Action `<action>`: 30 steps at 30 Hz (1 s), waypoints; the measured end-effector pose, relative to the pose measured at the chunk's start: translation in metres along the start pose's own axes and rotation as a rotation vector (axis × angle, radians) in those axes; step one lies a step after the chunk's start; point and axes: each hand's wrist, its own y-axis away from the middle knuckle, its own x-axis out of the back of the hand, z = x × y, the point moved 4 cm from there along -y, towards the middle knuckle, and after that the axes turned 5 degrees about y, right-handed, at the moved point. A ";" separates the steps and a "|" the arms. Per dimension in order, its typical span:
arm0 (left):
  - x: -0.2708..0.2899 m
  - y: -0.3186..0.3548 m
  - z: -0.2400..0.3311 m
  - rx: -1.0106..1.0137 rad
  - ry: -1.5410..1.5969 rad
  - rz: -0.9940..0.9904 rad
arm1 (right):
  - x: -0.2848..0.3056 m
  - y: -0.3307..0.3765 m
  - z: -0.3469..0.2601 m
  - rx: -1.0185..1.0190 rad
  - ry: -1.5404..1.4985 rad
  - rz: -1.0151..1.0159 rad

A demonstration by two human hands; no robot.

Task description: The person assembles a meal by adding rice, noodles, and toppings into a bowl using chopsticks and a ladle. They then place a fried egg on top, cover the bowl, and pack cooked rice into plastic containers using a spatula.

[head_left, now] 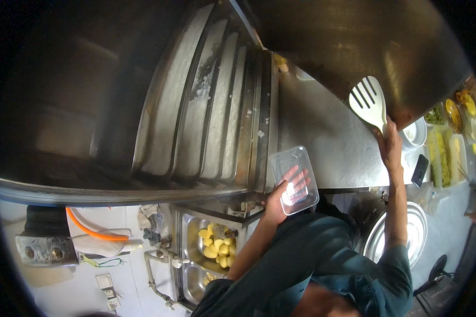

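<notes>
My left hand (276,203) holds a clear rectangular plastic container (303,158) from beneath, and its fingers show through the base. Raised to the right, my right hand (390,148) is closed round the handle of a white slotted turner (369,100), its broad head pointing up. Ahead on the left stands an open metal cabinet (264,111) with several stacked trays of a white food (217,127) that looks like cooked rice. One tray's surface is broken and crumbly. White bits lie along the cabinet's front edge.
A steel counter (328,132) runs beside the cabinet, under a large metal panel (354,31). To the right are a phone (420,170), a white bowl (417,132), tubs of food (443,158) and a round metal lid (407,232). Lower left, a sink (193,238) holds peeled potatoes (217,245).
</notes>
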 end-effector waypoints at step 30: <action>-0.070 0.019 0.036 -0.399 -0.274 0.367 | -0.067 -0.323 -0.181 0.278 -0.249 -0.517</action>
